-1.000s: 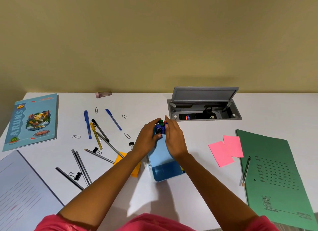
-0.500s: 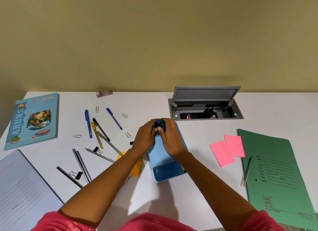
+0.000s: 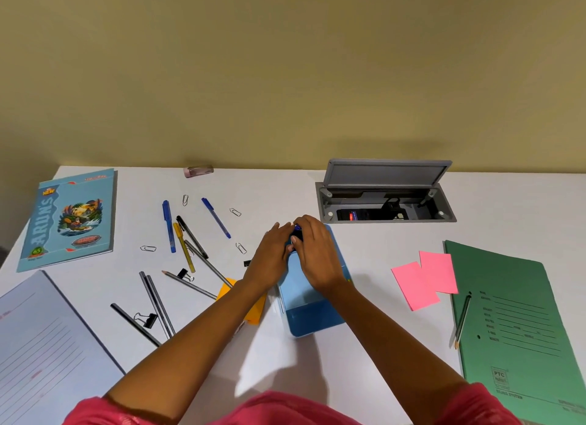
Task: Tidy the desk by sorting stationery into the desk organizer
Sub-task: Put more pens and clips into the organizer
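Lower centre, the light blue plastic desk organizer lies with its long axis running up the frame, near end toward the person, far end toward the wall. At that far end the hands meet. The right hand pinches a small dark blue item, and the left hand presses straight fingers beside it. Barely started, I'd judge: coloured plastic pens, wire paper clips and black binder clips lie loose at left, 2 pink sticky notes at right.

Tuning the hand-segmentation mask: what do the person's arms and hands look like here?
The left hand and right hand are bare: no gloves, rings or watch visible. Forearms bare too. A short pinkish-red left sleeve and right sleeve show at the bottom edge.
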A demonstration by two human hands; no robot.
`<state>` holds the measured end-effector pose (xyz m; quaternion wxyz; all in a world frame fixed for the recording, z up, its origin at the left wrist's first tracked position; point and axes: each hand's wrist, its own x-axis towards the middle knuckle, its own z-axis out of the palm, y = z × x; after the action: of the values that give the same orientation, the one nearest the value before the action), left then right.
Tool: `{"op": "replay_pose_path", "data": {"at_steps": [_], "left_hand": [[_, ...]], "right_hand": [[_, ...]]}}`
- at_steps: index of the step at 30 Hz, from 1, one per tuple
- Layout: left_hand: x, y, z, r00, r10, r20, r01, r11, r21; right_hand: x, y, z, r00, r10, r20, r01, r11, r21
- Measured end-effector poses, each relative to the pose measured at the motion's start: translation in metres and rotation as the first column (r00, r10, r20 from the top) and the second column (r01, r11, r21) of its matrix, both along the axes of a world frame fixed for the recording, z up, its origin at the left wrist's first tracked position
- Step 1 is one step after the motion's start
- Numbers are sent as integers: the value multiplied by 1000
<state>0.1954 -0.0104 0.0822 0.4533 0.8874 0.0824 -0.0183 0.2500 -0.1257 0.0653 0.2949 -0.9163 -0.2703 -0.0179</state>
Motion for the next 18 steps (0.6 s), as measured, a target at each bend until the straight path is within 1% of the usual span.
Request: {"op": "replay_pose_path", "data": {"at_steps": [3,5,7,11,14,18], "left_hand": [[1,3,-8,1000,-3,-10,3,1000,19],[0,4,-11,1000,-3,1,3,1000,6],[0,4,-13,1000,1,20,-1,1000,9],[-1,2,-15,999,28,24,-28,1000,0],[-1,3,-20,999,26,26,-27,999,40],[-2,5,-22,1000,17,18,-18,999,48]], "right_hand": [[0,5,4,989,3,146,5,998,-57],[-2,6,2,984,31,177,-15,996,-93],[-3,5,-4,975,78,210,-44,986,-161],[-2,2,-6,974,87,211,-39,975,-220],[1,0,-3,968,120,221,-47,950,-309],[-5,-1,-3,971,123,204,-51,944,-325]]}}
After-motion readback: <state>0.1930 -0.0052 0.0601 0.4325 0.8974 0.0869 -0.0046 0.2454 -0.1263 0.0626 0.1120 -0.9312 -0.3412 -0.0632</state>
